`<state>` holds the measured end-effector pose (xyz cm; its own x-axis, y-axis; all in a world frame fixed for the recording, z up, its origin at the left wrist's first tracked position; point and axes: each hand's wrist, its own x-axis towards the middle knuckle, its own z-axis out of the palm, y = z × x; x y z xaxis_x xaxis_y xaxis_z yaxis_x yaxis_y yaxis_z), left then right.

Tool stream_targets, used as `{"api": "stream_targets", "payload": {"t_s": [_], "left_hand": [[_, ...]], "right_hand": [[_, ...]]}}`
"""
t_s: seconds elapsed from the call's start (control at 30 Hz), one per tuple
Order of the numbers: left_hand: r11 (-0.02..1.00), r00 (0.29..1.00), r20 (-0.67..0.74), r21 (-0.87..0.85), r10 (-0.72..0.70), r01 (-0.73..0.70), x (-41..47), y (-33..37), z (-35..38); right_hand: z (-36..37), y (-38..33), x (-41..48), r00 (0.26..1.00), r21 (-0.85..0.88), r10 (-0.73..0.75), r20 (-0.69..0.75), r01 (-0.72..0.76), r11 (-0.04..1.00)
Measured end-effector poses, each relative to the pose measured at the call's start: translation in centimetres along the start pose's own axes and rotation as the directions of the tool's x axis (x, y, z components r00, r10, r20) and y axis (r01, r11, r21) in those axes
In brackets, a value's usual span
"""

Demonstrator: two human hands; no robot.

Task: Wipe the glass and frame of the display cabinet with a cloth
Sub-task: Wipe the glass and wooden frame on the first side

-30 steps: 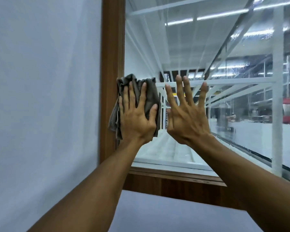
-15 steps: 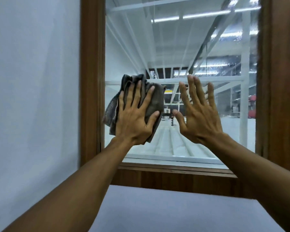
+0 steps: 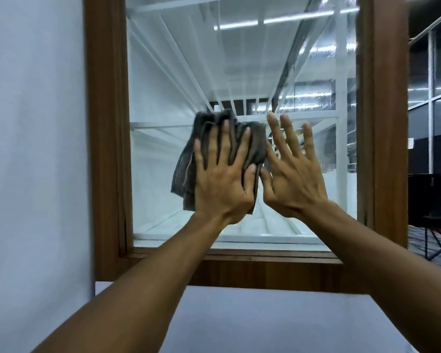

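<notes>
A crumpled dark grey cloth [image 3: 186,169] lies flat against the cabinet glass [image 3: 163,80]. My left hand [image 3: 222,179] presses it there with straight, spread fingers. Right beside it, my right hand [image 3: 293,174] lies flat on the bare glass, fingers spread, its thumb close to the cloth's edge. A brown wooden frame [image 3: 105,123] borders the pane on the left, on the right [image 3: 387,123] and along the bottom [image 3: 265,271]. White shelf rails show behind the glass.
A pale wall [image 3: 33,149] fills the left side. Below the frame lies a pale flat surface [image 3: 265,322]. To the right of the cabinet is a dark room with black furniture [image 3: 433,197] and metal-framed panes.
My left hand has slid the cloth rightward from the left frame toward the middle of the pane. The view has shifted too, so the right frame post shows. My right hand stays flat on the glass.
</notes>
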<state>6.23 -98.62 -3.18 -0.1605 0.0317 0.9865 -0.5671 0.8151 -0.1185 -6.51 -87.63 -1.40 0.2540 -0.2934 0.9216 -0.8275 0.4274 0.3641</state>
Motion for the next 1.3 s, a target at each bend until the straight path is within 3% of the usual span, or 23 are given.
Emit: {"api": "stream_targets", "payload": {"t_s": [0.03, 0.07, 0.1, 0.17, 0.2, 0.27, 0.3, 0.33, 0.37, 0.47, 0.5, 0.6, 0.63, 0.73, 0.77, 0.87, 1.0, 1.13, 1.3], "left_hand": [[0.995, 0.995, 0.003, -0.009, 0.098, -0.098, 0.2, -0.4, 0.0], [0.996, 0.996, -0.018, -0.009, 0.087, -0.087, 0.4, -0.7, 0.0], [0.999, 0.998, -0.056, -0.015, -0.031, 0.030, 0.5, -0.5, 0.1], [0.932, 0.928, -0.089, -0.056, -0.362, 0.358, 0.7, 2.0, 0.5], [0.924, 0.922, -0.070, -0.069, -0.381, 0.377, 0.8, 3.8, 0.7], [0.997, 0.998, -0.027, -0.040, -0.062, 0.061, 0.9, 5.9, 1.1], [0.993, 0.994, -0.001, -0.043, 0.113, -0.113, 1.2, 5.6, 1.1], [0.979, 0.980, 0.004, -0.042, 0.200, -0.199, 1.5, 5.0, 1.1], [0.982, 0.983, -0.017, -0.033, 0.184, -0.184, 1.6, 4.7, 1.2], [0.983, 0.983, -0.050, -0.045, -0.179, 0.176, 1.5, 7.5, 1.7], [0.983, 0.984, -0.034, -0.046, -0.177, 0.176, 1.5, 9.0, 1.8], [0.992, 0.992, 0.025, -0.044, 0.120, -0.119, 1.7, 10.1, 2.1], [0.990, 0.990, 0.021, -0.034, 0.138, -0.138, 1.8, 9.9, 2.1], [0.996, 0.997, -0.027, -0.051, -0.073, 0.071, 1.8, 11.9, 2.5], [0.994, 0.996, -0.022, -0.068, -0.085, 0.083, 1.8, 13.0, 2.6], [0.994, 0.996, -0.007, -0.065, 0.089, -0.089, 2.2, 14.3, 3.0], [0.995, 0.998, -0.027, -0.087, -0.054, 0.051, 1.8, 16.2, 3.5], [0.995, 0.999, 0.009, -0.091, 0.033, -0.032, 0.8, 17.9, 4.0], [0.994, 0.998, -0.008, -0.087, 0.067, -0.067, 0.4, 16.8, 3.9]], "right_hand": [[-0.1, 0.3, -0.1, 1.000, 0.004, -0.007, 0.003, 0.007, 1.000], [-0.2, 0.7, -0.3, 1.000, 0.003, -0.006, 0.001, 0.006, 1.000], [-0.4, 1.3, -0.6, 1.000, -0.003, 0.005, -0.002, -0.005, 1.000], [-0.8, 2.8, -1.4, 0.999, -0.023, 0.031, 0.010, -0.030, 0.999], [-1.0, 3.6, -1.8, 0.999, -0.040, 0.036, 0.025, -0.035, 0.999], [-1.5, 5.1, -2.6, 0.997, -0.072, 0.040, 0.063, -0.035, 0.997], [-1.9, 5.6, -2.9, 0.996, -0.076, 0.041, 0.078, -0.035, 0.996], [-2.3, 6.0, -3.1, 0.995, -0.081, 0.045, 0.084, -0.038, 0.996], [-2.7, 6.4, -3.3, 0.995, -0.097, 0.051, 0.086, -0.043, 0.994], [-3.6, 7.8, -4.0, 0.992, -0.164, 0.095, 0.080, -0.081, 0.983], [-4.0, 8.5, -4.2, 0.992, -0.165, 0.107, 0.070, -0.094, 0.982], [-4.8, 10.6, -5.1, 0.996, -0.126, 0.061, 0.057, -0.054, 0.991], [-4.9, 11.0, -5.3, 0.998, -0.104, 0.040, 0.050, -0.035, 0.994], [-5.1, 11.0, -5.6, 0.999, -0.014, 0.045, -0.002, -0.045, 0.999], [-5.1, 10.9, -5.7, 0.997, 0.022, 0.076, -0.024, -0.075, 0.997], [-5.0, 11.2, -6.8, 0.988, 0.082, 0.137, -0.064, -0.132, 0.988], [-4.6, 11.5, -8.6, 0.981, 0.181, 0.161, -0.109, -0.140, 0.973], [-4.7, 11.2, -8.6, 0.975, 0.222, 0.197, -0.106, -0.170, 0.960], [-4.6, 10.1, -8.7, 0.967, 0.102, 0.236, -0.093, -0.227, 0.969]]}}
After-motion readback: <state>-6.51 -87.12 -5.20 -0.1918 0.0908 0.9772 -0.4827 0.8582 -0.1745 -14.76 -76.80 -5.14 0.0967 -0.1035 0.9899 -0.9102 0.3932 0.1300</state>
